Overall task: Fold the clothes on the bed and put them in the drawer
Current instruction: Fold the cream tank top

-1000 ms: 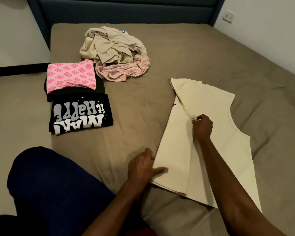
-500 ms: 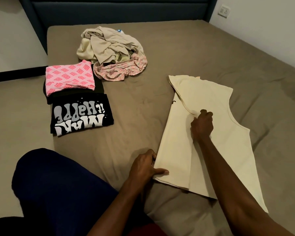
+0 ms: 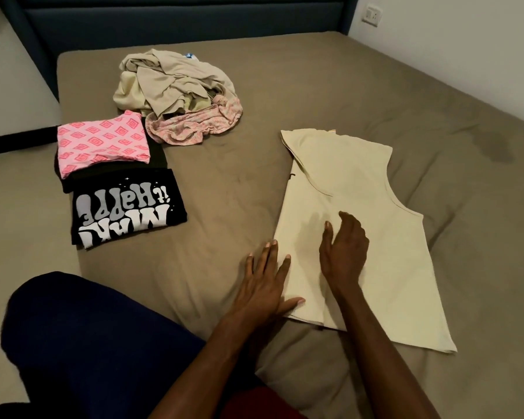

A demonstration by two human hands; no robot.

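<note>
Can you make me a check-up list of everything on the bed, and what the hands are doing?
Surface: brown bed sheet, wrinkled, with a darker patch at the far right.
Job's things: cream top lies flat, its left side folded over. Pink patterned garment is folded and lies on a black one; black printed shirt is folded beside them. Unfolded pile of beige and pink clothes lies farther back.
Clutter: nothing seen.
Grips: left hand lies flat on the top's folded edge; right hand rests open on the top.
Cables: nothing seen.
Surroundings: dark headboard, wall socket; no drawer in view.
</note>
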